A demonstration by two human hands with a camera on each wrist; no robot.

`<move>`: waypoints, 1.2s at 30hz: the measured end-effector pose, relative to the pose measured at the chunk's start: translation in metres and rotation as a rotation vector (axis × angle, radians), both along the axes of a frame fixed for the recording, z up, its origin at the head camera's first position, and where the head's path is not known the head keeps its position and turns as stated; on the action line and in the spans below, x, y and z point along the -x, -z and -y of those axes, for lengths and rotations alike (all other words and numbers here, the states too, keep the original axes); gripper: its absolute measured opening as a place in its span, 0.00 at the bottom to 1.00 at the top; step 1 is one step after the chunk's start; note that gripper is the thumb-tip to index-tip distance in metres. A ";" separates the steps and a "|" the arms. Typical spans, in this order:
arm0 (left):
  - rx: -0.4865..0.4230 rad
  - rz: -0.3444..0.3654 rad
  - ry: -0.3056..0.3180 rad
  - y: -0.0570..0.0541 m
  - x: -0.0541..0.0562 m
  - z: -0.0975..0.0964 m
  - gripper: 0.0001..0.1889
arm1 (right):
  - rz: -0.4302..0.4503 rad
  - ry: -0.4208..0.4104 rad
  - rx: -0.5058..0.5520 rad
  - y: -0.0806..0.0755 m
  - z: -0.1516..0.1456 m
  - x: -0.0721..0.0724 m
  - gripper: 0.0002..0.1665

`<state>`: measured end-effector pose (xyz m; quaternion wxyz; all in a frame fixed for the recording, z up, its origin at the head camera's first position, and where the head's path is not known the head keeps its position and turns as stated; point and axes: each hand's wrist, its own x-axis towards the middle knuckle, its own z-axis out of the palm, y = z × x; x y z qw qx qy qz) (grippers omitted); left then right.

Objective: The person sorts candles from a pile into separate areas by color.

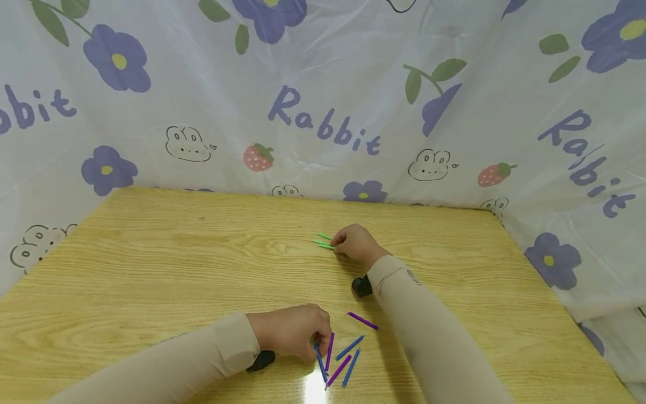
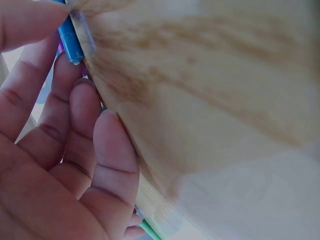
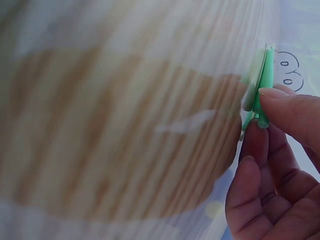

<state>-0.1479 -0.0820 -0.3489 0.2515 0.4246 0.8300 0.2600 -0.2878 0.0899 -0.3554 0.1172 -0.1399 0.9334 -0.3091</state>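
Note:
My left hand [image 1: 295,332] is low on the wooden table, pinching a thin blue candle-like stick [image 1: 321,363]; its end [image 2: 72,44] shows by the thumb in the left wrist view. Right beside those fingers lies a purple stick [image 1: 330,353]. Farther back, my right hand [image 1: 357,244] pinches a green candle-like stick [image 3: 266,75] between thumb and finger. Two other green sticks [image 1: 324,236] lie close to it, all pointing left. To the right of my left hand are two more blue sticks [image 1: 351,367] and another purple stick [image 1: 338,371].
One purple stick [image 1: 362,320] lies apart, between the two arms. Wood-grain tabletop [image 1: 202,269] spreads around the sticks. A white curtain [image 1: 323,67] printed with flowers and rabbits hangs along the table's back and right edges.

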 end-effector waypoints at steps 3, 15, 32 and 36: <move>-0.001 -0.012 0.008 0.000 0.000 0.000 0.12 | -0.007 -0.003 -0.019 -0.001 0.001 0.000 0.08; -0.007 -0.020 0.019 -0.002 -0.001 -0.001 0.12 | -0.050 -0.015 -0.109 -0.001 0.004 0.003 0.08; -0.007 0.011 0.009 -0.002 -0.001 0.001 0.12 | -0.060 -0.005 -0.143 0.000 0.007 0.006 0.08; -0.003 0.021 0.000 -0.002 -0.001 0.001 0.12 | -0.047 -0.002 -0.126 -0.001 0.008 0.005 0.08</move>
